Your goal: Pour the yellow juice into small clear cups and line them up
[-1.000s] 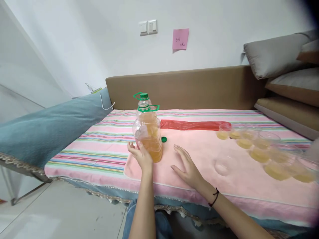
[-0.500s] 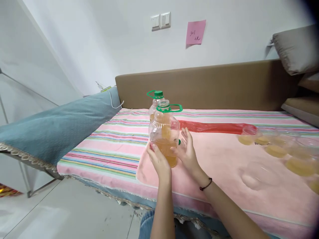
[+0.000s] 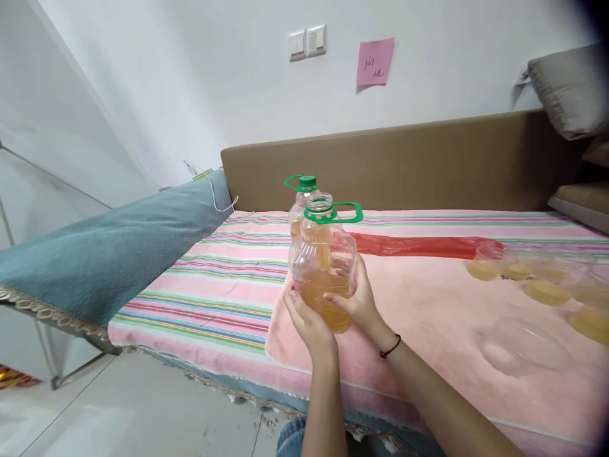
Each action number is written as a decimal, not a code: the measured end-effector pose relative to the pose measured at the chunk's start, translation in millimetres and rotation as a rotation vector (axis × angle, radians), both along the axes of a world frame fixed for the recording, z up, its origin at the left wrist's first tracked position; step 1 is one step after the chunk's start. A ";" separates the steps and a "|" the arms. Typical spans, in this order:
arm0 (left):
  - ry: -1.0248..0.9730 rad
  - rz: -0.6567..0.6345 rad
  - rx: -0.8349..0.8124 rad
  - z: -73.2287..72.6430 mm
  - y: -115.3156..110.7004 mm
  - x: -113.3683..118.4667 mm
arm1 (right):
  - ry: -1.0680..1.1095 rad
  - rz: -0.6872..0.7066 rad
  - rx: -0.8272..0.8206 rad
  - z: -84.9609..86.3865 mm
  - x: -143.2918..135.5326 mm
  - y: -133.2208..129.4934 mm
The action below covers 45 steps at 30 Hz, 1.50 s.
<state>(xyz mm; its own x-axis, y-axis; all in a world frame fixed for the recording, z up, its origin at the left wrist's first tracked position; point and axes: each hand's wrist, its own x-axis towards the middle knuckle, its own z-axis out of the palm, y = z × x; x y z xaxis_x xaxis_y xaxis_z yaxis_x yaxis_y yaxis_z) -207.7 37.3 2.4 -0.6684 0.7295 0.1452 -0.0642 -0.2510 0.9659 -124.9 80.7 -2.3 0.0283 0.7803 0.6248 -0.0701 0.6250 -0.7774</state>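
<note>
Clear plastic, uncapped: the open bottle (image 3: 320,257), near upright, sat at the left end of the pink cloth (image 3: 428,298), clasped between left hand (image 3: 309,324) and right hand (image 3: 366,306), fingers curved round its lower sides. Walls looked thin; a hard squeeze or sharp tilt could have sent amber liquid (image 3: 335,320) out of the mouth. A shove backward risked knocking the capped bottle (image 3: 299,208) behind. Far fingertips hidden; whether the base bore weight, could not tell. Cups (image 3: 547,293) at right blurred, overlapping, one cut off.
</note>
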 end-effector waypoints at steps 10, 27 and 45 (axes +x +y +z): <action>-0.087 -0.659 0.129 7.3 -14.2 16.0 | 0.024 -0.118 -0.067 17.5 81.7 -68.1; -0.008 -2.001 -0.061 -17.5 -53.7 142.1 | 0.130 -0.087 -0.590 17.3 244.8 -247.5; 0.155 -2.284 -0.068 -25.4 -105.9 192.9 | 0.114 -0.028 -0.929 33.2 287.6 -296.9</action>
<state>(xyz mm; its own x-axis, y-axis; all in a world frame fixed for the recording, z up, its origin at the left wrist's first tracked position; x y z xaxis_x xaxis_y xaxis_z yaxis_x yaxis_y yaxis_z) -14.8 -68.7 -22.9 0.9988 0.0149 0.0471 -0.0486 0.1253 0.9909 162.7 -216.1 30.9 0.0775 0.9633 -0.2569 -0.1710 -0.2410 -0.9553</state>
